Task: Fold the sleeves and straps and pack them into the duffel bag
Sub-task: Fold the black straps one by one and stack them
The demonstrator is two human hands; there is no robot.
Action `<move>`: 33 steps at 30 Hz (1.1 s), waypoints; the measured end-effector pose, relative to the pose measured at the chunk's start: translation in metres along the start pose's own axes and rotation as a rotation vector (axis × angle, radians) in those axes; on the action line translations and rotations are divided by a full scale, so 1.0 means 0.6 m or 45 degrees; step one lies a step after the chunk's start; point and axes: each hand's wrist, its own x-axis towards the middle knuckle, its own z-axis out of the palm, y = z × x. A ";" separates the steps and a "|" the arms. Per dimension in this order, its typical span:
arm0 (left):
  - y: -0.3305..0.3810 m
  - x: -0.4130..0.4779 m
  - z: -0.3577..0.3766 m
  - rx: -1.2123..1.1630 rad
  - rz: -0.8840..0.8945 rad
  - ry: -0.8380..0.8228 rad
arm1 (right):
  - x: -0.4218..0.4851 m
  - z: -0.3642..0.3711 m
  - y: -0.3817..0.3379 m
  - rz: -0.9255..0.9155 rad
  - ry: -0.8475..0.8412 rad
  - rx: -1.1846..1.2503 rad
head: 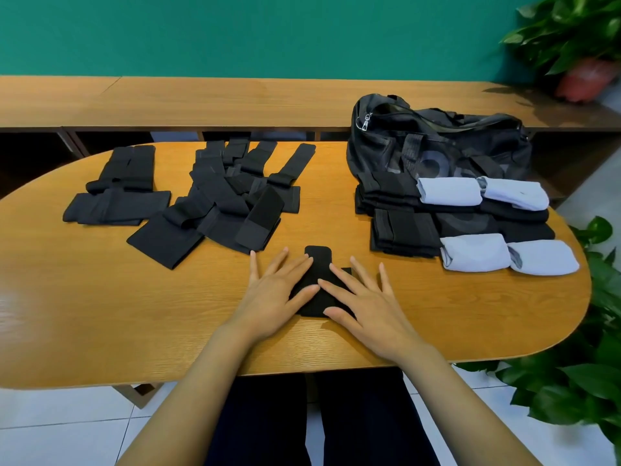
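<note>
Both hands flat, fingers spread, pressing a black strap on the near middle of the table: left hand on its left side, right hand on its right. Nothing pinched. Loose black straps heaped far left. Folded black and pale blue sleeves stacked at right, touching the duffel bag behind them.

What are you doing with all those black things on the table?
A person is folding black straps. Both hands, the left hand and the right hand, press flat on one small black strap near the table's front edge. A loose pile of straps waits on the left. Folded black pieces and rolled pale blue sleeves sit beside the duffel bag, not packed yet.
</note>
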 end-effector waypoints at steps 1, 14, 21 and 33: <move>0.000 -0.006 -0.001 -0.029 0.023 -0.011 | -0.001 -0.001 0.002 -0.016 0.011 0.015; 0.009 -0.053 0.004 0.115 0.128 0.121 | -0.007 0.004 0.010 -0.101 0.201 0.007; 0.018 -0.054 0.005 0.018 0.182 0.360 | -0.003 0.004 0.009 -0.077 0.615 0.192; 0.051 -0.021 0.000 -0.233 -0.409 0.553 | 0.053 -0.024 -0.011 0.341 0.568 0.687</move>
